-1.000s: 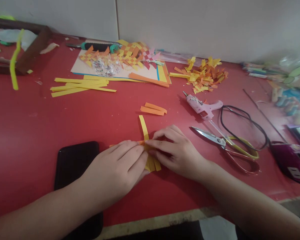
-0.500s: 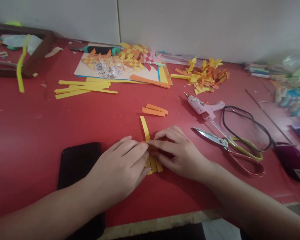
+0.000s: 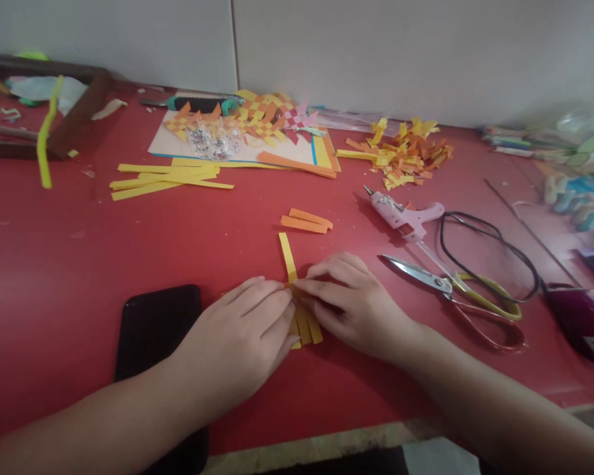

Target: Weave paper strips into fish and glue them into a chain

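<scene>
Both my hands meet over a small piece made of paper strips near the table's front. My left hand is closed on its left side, fingertips pressed together, covering much of it. From the other side my right hand pinches the piece near its top. Yellow paper strips fan out below the fingers, and one yellow strip sticks up above them. A little orange shows between the fingertips; the rest is hidden. Two short orange strips lie just beyond my hands.
A black phone lies under my left forearm. To the right are scissors, a pink glue gun and its black cord. Behind lie yellow strips, woven paper pieces, paper scraps and a brown frame.
My hands stay on the paper piece with barely any shift of the fingers. The whole view has moved slightly, so things sit a little lower. Nothing has been let go.
</scene>
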A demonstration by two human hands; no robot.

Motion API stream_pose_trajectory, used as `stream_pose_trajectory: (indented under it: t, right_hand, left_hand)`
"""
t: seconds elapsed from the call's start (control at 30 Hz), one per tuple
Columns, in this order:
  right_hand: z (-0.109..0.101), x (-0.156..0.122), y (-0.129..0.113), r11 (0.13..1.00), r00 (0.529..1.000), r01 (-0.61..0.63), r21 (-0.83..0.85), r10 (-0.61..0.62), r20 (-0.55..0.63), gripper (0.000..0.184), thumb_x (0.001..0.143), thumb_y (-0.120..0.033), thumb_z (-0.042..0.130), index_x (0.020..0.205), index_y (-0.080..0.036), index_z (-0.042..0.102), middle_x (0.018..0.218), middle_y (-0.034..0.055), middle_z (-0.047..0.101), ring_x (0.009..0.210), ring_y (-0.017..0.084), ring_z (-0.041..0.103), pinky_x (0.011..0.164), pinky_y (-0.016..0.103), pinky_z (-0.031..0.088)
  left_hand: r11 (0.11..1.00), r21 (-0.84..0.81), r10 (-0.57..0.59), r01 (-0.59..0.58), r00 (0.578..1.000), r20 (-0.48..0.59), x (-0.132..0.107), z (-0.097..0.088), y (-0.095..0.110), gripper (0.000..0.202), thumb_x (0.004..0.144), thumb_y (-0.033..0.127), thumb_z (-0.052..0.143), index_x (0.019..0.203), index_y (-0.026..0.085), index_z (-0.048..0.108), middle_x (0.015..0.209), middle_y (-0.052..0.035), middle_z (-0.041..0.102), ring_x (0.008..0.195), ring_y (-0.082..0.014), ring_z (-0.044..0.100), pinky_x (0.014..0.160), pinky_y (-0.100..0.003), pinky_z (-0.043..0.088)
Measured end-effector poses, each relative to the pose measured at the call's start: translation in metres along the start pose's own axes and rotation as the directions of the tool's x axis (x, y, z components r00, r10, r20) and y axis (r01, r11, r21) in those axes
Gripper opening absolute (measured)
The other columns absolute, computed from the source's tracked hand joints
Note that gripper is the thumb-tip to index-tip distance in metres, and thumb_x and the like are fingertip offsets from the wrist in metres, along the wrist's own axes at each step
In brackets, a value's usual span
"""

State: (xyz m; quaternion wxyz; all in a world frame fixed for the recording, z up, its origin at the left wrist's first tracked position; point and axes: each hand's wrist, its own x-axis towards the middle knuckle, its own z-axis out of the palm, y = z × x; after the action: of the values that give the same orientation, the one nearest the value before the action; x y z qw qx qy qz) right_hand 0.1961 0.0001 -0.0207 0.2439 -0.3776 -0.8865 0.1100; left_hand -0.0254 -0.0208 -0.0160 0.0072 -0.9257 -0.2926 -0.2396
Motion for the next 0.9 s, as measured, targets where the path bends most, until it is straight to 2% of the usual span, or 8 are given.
stream_pose_trajectory:
  t: [0.33, 0.47, 0.67, 0.9]
  right_hand:
    - [0.0003, 0.0001, -0.0006, 1.0, 1.0, -0.008, 0.006, 0.008, 0.016, 0.021, 0.094, -0.017, 0.056, 0.106, -0.018, 0.073, 0.097, 0.008, 0.07, 0.089, 0.02, 0.06, 0.082, 0.038, 0.048]
    - [0.0002, -0.0001, 0.0, 1.0, 1.0, -0.002, 0.007, 0.002, 0.011, 0.022, 0.094, -0.016, 0.056, 0.108, -0.018, 0.073, 0.097, 0.008, 0.07, 0.089, 0.02, 0.059, 0.082, 0.038, 0.049]
    - [0.0003, -0.0025, 0.0009, 1.0, 1.0, 0.005, 0.022, -0.005, 0.012, 0.019, 0.093, -0.017, 0.059, 0.106, -0.017, 0.073, 0.096, 0.0086, 0.069, 0.089, 0.02, 0.059, 0.082, 0.037, 0.05]
    - [0.0014, -0.0006, 0.0007, 0.999, 1.0, 0.015, 0.051, -0.015, 0.004, 0.022, 0.09, -0.013, 0.058, 0.107, -0.016, 0.072, 0.096, 0.0086, 0.069, 0.088, 0.02, 0.059, 0.083, 0.038, 0.052]
  left_hand:
    - [1.0, 0.013, 0.01, -0.01, 1.0, -0.02, -0.0004, 0.0021, -0.0009, 0.027, 0.098, 0.017, 0.048, 0.102, 0.005, 0.071, 0.099, -0.0146, 0.076, 0.091, -0.0268, 0.071, 0.09, -0.045, 0.06]
    - [1.0, 0.024, 0.015, -0.015, 1.0, -0.02, -0.0014, 0.0012, -0.0016, 0.025, 0.098, 0.017, 0.049, 0.107, 0.006, 0.069, 0.103, -0.0136, 0.076, 0.093, -0.0268, 0.072, 0.09, -0.044, 0.061]
    - [0.999, 0.029, -0.014, 0.015, 0.999, -0.029, -0.002, -0.0014, -0.0025, 0.026, 0.097, 0.022, 0.051, 0.109, 0.003, 0.066, 0.102, -0.0177, 0.074, 0.088, -0.0298, 0.072, 0.078, -0.044, 0.064]
    - [1.0, 0.02, 0.018, -0.018, 1.0, -0.017, 0.0026, -0.0011, -0.003, 0.023, 0.097, 0.016, 0.049, 0.101, 0.008, 0.07, 0.096, -0.0128, 0.075, 0.087, -0.0263, 0.072, 0.086, -0.045, 0.062]
